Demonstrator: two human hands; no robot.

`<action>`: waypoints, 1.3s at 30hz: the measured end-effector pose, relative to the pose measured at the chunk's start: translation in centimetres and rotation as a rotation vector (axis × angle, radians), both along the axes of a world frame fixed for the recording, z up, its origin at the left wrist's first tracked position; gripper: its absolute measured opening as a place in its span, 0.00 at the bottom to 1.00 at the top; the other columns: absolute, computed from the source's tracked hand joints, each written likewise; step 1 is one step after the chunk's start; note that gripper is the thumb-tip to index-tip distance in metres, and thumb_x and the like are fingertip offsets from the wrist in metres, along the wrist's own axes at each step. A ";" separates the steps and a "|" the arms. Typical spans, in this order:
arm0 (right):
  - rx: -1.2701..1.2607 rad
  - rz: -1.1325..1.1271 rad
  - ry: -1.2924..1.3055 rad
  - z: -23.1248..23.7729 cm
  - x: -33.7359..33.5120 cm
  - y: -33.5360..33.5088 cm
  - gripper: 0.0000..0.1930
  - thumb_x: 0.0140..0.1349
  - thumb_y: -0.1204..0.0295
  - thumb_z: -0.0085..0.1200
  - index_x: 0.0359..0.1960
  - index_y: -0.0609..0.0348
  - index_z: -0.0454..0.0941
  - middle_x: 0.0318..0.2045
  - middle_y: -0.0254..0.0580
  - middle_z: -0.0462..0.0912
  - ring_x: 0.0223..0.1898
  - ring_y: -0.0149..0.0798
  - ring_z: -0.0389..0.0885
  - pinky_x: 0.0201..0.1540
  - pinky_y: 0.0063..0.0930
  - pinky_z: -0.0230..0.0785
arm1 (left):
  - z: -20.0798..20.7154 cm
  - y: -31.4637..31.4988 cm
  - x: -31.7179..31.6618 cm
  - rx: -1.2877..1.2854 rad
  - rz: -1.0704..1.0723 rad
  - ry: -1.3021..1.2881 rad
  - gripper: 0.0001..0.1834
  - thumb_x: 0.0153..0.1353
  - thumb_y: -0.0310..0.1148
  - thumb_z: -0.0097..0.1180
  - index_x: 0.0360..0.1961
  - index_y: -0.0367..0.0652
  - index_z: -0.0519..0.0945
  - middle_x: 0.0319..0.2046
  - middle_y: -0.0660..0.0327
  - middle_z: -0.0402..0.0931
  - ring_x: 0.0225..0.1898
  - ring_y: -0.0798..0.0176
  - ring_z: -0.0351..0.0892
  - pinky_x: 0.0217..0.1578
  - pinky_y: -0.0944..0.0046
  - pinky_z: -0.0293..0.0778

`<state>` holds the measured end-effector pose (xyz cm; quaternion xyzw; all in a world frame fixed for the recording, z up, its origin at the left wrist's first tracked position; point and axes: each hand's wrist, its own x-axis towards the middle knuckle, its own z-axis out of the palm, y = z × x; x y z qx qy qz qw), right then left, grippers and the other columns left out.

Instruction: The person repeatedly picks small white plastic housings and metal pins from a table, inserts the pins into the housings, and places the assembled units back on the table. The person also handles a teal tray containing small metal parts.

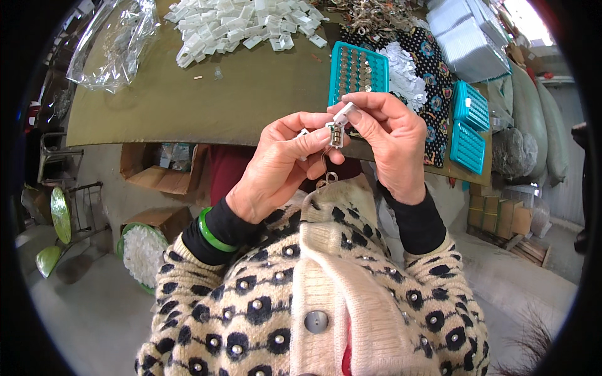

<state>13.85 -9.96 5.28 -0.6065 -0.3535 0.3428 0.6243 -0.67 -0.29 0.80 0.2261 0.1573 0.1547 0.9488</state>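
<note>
My left hand [282,166] and my right hand [392,141] meet just above the near edge of the olive table [207,100]. Between their fingertips they pinch a small white plastic piece [337,130] with a metal part in it; a thin metal hook or ring [327,175] dangles below it. The right thumb and forefinger press on the upper end of the white piece, while the left fingers grip its lower side. A green bangle [213,233] sits on my left wrist. Behind the hands lies a teal tray [356,72] studded with small metal bits.
A heap of white plastic pieces [241,25] lies at the table's far side, a clear plastic bag [113,41] to its left. Two more teal trays [469,122] rest on patterned cloth at right. Cardboard boxes [164,166] and a green bowl of white pieces [143,254] are below.
</note>
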 end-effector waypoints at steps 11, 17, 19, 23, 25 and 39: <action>0.376 -0.180 -0.914 -3.1 -0.3 1.1 0.12 0.54 0.88 0.56 0.40 0.65 0.80 0.35 0.50 0.84 0.35 0.48 0.85 0.38 0.33 0.79 | -0.2 -1.4 1.2 0.164 0.220 0.114 0.09 0.63 0.24 0.61 0.45 0.39 0.80 0.33 0.64 0.80 0.26 0.76 0.74 0.22 0.77 0.68; 0.303 0.054 -0.766 -2.9 0.0 0.2 0.19 0.56 0.81 0.59 0.52 0.61 0.77 0.46 0.48 0.77 0.43 0.45 0.76 0.46 0.34 0.70 | -0.5 -0.2 1.5 0.012 0.117 -0.003 0.10 0.65 0.32 0.60 0.44 0.40 0.78 0.35 0.63 0.80 0.30 0.74 0.76 0.24 0.75 0.71; 0.309 0.013 -0.872 -3.2 -0.1 0.2 0.19 0.58 0.79 0.60 0.52 0.62 0.77 0.44 0.47 0.77 0.43 0.46 0.75 0.47 0.35 0.70 | -0.6 -0.5 1.6 -0.032 0.090 -0.030 0.07 0.66 0.32 0.60 0.42 0.42 0.78 0.32 0.65 0.79 0.25 0.76 0.74 0.20 0.76 0.67; 0.438 -0.034 -0.941 -4.3 -0.1 0.4 0.15 0.61 0.77 0.59 0.49 0.66 0.77 0.37 0.45 0.76 0.38 0.46 0.74 0.44 0.38 0.72 | -1.1 -1.9 2.1 -0.195 0.102 -0.076 0.06 0.67 0.33 0.59 0.36 0.44 0.76 0.29 0.67 0.77 0.20 0.77 0.71 0.17 0.77 0.64; 0.476 -0.043 -0.986 -4.7 -0.1 0.5 0.13 0.62 0.76 0.59 0.47 0.68 0.77 0.35 0.44 0.76 0.35 0.45 0.74 0.43 0.40 0.72 | -1.3 -2.0 2.1 -0.197 0.058 -0.029 0.08 0.68 0.35 0.58 0.33 0.45 0.74 0.25 0.70 0.73 0.20 0.77 0.67 0.18 0.76 0.63; -0.028 -0.359 -1.205 -2.9 6.4 -3.1 0.07 0.62 0.81 0.54 0.42 0.64 0.79 0.35 0.47 0.78 0.33 0.46 0.79 0.36 0.35 0.71 | -1.7 0.8 0.7 -0.026 0.115 -0.124 0.09 0.64 0.26 0.60 0.44 0.42 0.76 0.45 0.51 0.75 0.43 0.59 0.83 0.20 0.76 0.72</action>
